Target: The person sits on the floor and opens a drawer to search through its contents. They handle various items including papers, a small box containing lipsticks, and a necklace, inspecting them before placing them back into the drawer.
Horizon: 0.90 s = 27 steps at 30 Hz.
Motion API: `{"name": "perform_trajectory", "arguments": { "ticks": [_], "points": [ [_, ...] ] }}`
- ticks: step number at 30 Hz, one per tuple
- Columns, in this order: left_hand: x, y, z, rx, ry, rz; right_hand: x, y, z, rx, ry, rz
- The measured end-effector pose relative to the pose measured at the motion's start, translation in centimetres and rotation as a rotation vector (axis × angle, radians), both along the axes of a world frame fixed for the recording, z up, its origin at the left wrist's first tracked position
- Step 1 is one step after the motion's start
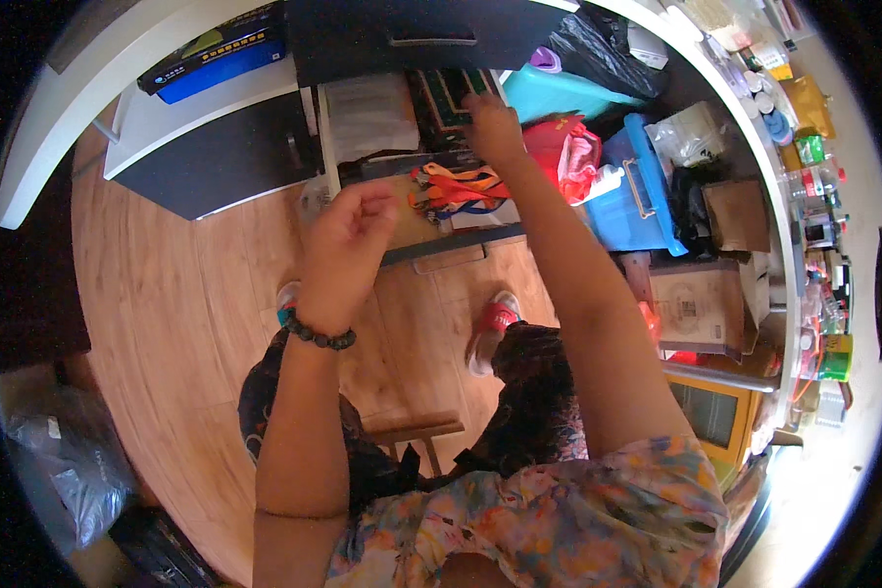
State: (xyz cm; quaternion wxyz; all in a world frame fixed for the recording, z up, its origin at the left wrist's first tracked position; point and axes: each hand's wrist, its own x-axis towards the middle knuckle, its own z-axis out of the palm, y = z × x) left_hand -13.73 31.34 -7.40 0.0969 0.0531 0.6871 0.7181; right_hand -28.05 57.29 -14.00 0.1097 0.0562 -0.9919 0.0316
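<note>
My right hand (497, 129) reaches into the pulled-out drawer (327, 137), its fingers closed at the edge of a dark green flat item with a gold-lined pattern (441, 106). Nearer the drawer's front lies a tangle of orange and dark blue straps (461, 189). Above the drawer's front left corner hovers my left hand (355, 230); its fingers are loosely curled and slightly apart, with nothing visible in them. A clear plastic packet with pale contents (370, 118) sits at the drawer's back left.
Right of the drawer are a red bag (563, 152), a blue lidded bin (629, 201) and a cardboard box (696, 306). A dark-fronted cabinet (216, 157) stands left. Bottles line a white shelf edge (789, 245). My feet rest on the wooden floor (186, 333).
</note>
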Motion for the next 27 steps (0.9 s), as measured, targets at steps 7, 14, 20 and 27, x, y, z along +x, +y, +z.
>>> {"name": "perform_trajectory", "arguments": {
  "ticks": [7, 14, 20, 27],
  "points": [
    [-0.1, 0.4, 0.4, -0.056, 0.014, -0.008, -2.7, 1.5, -5.2, 0.176, 0.064, 0.068],
    [0.3, 0.2, 1.1, -0.046, 0.012, -0.046, -2.5, 3.0, -1.5, 0.039, 0.004, 0.175],
    [0.5, 0.6, 1.1, 0.008, -0.039, -0.039, -0.4, 0.2, -4.4, 0.11, -0.045, 0.1],
    [0.5, 1.1, 1.0, -0.05, -0.001, -0.08, -1.5, 0.8, -4.4, 0.121, -0.08, 0.037]
  ]
}}
